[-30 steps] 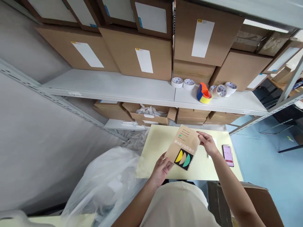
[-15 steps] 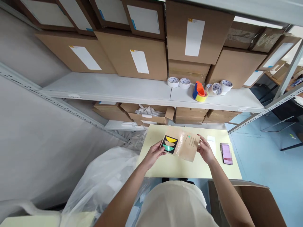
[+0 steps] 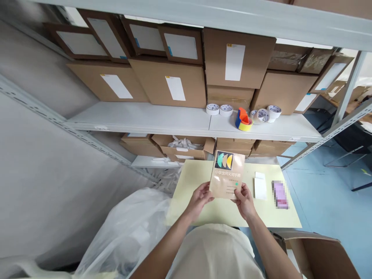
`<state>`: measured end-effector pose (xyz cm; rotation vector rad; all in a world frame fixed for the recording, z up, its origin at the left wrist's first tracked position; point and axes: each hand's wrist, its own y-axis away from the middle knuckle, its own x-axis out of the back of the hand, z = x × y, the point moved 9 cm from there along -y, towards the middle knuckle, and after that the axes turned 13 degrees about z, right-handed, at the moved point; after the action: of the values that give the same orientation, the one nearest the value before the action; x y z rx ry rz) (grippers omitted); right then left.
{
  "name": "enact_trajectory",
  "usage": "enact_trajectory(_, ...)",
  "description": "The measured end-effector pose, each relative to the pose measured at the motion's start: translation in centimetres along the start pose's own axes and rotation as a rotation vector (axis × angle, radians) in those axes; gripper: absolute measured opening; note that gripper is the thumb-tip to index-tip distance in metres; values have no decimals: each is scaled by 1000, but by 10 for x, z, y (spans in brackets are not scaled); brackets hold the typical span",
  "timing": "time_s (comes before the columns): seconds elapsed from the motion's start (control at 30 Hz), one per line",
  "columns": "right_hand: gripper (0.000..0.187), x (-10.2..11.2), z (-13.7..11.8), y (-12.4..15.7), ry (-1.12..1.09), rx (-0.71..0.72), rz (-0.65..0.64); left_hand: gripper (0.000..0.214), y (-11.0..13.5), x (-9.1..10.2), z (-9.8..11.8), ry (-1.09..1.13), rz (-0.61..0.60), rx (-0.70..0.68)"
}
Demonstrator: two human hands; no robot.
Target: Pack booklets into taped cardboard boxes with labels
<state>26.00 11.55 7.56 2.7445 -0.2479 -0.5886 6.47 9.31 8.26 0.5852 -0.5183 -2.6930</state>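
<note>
A tan book with a black panel of green, tan and yellow half-moons is held up over the pale yellow table. Its cover faces me, upright, and its surface is glossy. My left hand grips the lower left corner. On the lower right edge, my right hand pinches it with the thumb on the cover. Just right of that hand, white paper slips lie on the table. Farther right rests a phone with a purple, blurred-out screen.
Ahead stands a grey metal shelf with cardboard boxes, white tape rolls and an orange-and-blue tape dispenser. A clear plastic bag bulges at left. An open carton sits at lower right.
The book has turned from sideways to upright, half-moons now at the top. My right hand has moved from its far edge to the lower right, and the view has tilted up slightly.
</note>
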Motion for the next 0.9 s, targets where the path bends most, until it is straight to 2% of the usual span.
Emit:
enact_trajectory(0.1,37,1,6,5,-22,11,15,51,6,4,-9,-123,49,-43)
enact_trajectory(0.2,38,1,4,4,2,23,-1,48,5,3,-8,-184,33,-95)
enact_trajectory(0.33,38,4,-17,-14,56,54,-2,47,3,1,-10,-153,17,-100)
enact_trajectory(0.5,52,15,-40,-38,112,47,72,46,6,1,-19,-137,51,-76)
enact_trajectory(0.9,51,25,-32,-58,173,-1,86,48,1,0,-38,-226,103,-43)
